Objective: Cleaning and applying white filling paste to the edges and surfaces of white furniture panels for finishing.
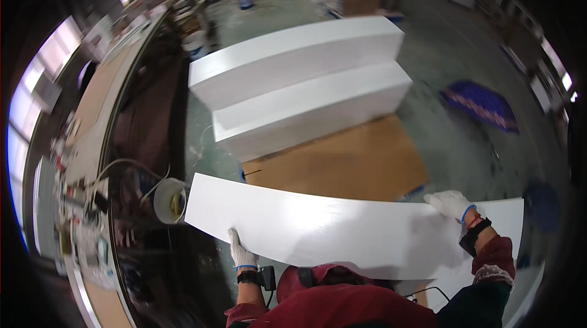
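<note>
A long white panel lies across in front of me, held flat at about waist height. My left hand, in a white glove, grips its near edge toward the left end. Gloved in white too, my right hand holds the far edge near the right end. A black band sits on each wrist, and my sleeves are dark red.
Two long white box-shaped pieces rest stepped on the floor ahead, beside a brown board. A white bucket stands at the panel's left end. A cluttered workbench runs along the left. A blue mat lies at right.
</note>
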A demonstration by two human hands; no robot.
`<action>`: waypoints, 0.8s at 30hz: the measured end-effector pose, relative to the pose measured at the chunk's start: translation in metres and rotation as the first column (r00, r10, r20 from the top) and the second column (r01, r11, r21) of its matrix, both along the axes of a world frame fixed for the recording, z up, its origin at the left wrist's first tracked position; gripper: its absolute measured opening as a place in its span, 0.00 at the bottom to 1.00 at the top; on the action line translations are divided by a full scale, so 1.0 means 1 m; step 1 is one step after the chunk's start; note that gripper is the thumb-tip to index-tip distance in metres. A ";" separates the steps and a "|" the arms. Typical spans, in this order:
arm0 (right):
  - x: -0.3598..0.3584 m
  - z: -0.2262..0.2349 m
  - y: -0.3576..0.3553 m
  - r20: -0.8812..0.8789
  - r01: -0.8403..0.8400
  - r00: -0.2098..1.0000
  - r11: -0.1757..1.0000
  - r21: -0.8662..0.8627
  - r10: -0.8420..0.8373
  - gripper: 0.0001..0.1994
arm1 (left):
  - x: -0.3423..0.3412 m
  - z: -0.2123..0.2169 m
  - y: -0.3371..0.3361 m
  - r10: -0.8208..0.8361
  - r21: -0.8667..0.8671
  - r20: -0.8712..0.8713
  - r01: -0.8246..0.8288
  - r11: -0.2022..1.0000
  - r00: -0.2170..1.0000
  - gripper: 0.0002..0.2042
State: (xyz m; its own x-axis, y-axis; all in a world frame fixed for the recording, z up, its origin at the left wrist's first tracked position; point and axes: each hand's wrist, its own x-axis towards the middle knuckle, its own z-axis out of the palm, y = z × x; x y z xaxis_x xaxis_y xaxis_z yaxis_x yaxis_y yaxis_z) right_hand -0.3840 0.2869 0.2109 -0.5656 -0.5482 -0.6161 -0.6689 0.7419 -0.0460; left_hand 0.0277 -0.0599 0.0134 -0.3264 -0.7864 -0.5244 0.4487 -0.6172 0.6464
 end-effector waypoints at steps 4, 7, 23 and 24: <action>-0.059 -0.002 -0.073 -0.091 -0.233 0.968 0.972 0.019 0.234 0.21 | -0.014 -0.008 -0.011 0.278 0.059 -0.006 -0.277 0.959 0.961 0.29; -0.098 -0.001 -0.116 -0.092 -0.503 0.858 0.863 0.054 0.506 0.16 | -0.029 -0.001 -0.012 0.380 0.062 0.081 -0.385 0.921 0.921 0.29; -0.419 -0.165 -0.366 0.019 -0.749 0.660 0.660 -0.065 0.751 0.12 | -0.281 -0.057 -0.108 0.725 0.160 0.211 -0.755 0.636 0.656 0.29; -0.444 -0.184 -0.379 0.035 -0.766 0.638 0.639 -0.067 0.769 0.12 | -0.297 -0.063 -0.113 0.731 0.170 0.185 -0.754 0.634 0.656 0.29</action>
State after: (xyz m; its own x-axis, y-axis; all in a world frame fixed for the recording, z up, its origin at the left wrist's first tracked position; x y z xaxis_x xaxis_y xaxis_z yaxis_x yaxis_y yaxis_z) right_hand -0.8280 -0.0919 0.0267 0.1048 -0.7950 -0.5975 -0.9920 -0.0411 -0.1194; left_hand -0.2693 -0.1733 -0.0497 0.3753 -0.6062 -0.7012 0.7646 -0.2252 0.6039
